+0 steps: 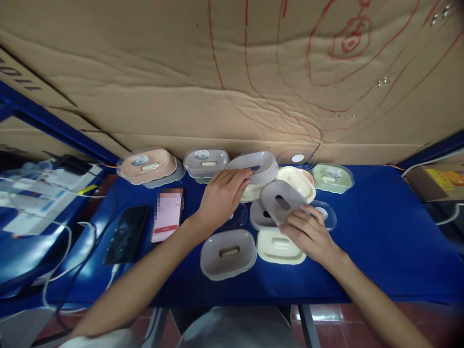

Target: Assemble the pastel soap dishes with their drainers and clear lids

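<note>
Grey tray clasped at its near right edge by the right grip, tilted, with the oval slot in the middle uncovered. Directly behind and partly overlapped: a lower grey tray on the blue worktop.

Left grip palm down, fingertips at the near edge of a grey container farther back; cannot tell whether pinched or only rested there.

Tight quarters around both: just beyond the held tray, a cream tray; to its right, a clear lid, partly hidden by the right grip; toward the worktop's near edge, a second cream tray and, close beside its left rim, a front grey tray. Along the back, near the cardboard wall, from left to right: a peach container, a labelled grey container and, past the middle, a green container.

Widest open room to the right, from the clear lid out to the worktop's right edge. Less to the left, bounded by a lit phone, a dark phone and white cables.
</note>
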`<state>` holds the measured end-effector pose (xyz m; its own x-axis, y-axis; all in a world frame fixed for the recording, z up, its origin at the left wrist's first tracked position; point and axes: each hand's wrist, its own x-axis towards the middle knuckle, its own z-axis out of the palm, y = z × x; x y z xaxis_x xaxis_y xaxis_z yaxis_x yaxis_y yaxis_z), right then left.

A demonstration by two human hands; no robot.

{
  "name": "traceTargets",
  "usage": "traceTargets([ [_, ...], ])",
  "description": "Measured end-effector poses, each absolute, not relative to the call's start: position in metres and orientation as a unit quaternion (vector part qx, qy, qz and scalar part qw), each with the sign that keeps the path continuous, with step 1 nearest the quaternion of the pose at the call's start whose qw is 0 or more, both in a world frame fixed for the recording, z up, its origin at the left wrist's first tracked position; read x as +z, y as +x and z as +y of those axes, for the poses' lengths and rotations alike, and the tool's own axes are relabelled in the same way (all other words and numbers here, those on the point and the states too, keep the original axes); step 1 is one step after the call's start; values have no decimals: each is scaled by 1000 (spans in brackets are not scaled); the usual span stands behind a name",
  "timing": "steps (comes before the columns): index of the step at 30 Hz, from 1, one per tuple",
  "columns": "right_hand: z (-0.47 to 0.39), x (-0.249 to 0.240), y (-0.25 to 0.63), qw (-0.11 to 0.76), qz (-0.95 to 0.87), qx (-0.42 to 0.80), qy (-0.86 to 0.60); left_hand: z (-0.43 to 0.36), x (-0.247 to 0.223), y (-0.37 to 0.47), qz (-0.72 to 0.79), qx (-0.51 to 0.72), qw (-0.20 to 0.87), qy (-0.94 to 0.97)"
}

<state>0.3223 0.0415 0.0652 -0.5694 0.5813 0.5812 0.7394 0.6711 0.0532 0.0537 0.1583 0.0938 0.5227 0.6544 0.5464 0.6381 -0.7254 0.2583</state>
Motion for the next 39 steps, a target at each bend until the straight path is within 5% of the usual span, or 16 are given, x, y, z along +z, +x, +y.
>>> traceTargets([
  [5, 61, 50, 349, 307, -820, -69, -478, 134, 85, 32, 360, 299, -2, 884],
  [13, 87, 52, 390, 173, -816, -98, -542, 112, 57, 7, 408, 241, 12, 880],
  [21, 103, 61, 397, 270, -611, -106, -736, 63, 52, -16, 463, 248, 24, 850],
  [26, 100, 46, 402, 227, -772, 20, -593, -6, 35, -24, 484, 238, 59, 840],
  [33, 120, 42, 390, 131, -812, -82, -563, -28, 1, -11, 482, 238, 67, 841],
  [39, 118, 60, 403, 252, -788, 5, -562, -16, 1, -14, 469, 243, 107, 842],
])
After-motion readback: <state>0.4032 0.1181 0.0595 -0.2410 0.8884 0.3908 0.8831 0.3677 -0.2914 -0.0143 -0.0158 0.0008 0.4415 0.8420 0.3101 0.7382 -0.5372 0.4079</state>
